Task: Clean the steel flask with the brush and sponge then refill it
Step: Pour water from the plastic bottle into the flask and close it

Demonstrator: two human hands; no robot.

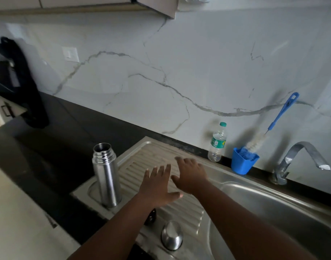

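Steel flask (105, 175) and cap (171, 235) on sink drainboard (181, 209).

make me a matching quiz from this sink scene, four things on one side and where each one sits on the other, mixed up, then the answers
Things:
1. steel flask
2. bottle brush
3. plastic water bottle
4. steel cap

Places:
A. standing in the blue cup, handle leaning on the wall
B. on the near end of the drainboard, dome up
C. upright and open at the drainboard's left corner
D. on the dark counter against the wall, left of the blue cup

Pairs: 1-C, 2-A, 3-D, 4-B
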